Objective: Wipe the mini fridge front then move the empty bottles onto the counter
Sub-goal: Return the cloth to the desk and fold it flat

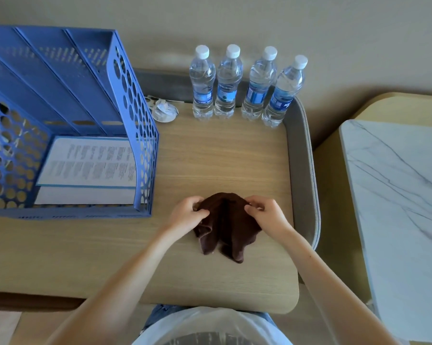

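A dark brown cloth [226,227] lies bunched on the wooden counter [210,158], near its front edge. My left hand [186,215] pinches the cloth's upper left edge and my right hand [267,214] pinches its upper right edge. Several clear plastic bottles [247,83] with white caps and blue labels stand upright in a row at the back of the counter against the wall. No mini fridge is in view.
A blue perforated file rack [68,120] with printed papers [90,168] fills the counter's left side. A small crumpled white wrapper [164,109] lies beside the bottles. A grey padded rim [302,170] borders the counter's right edge. A white marble-patterned surface [396,207] stands to the right.
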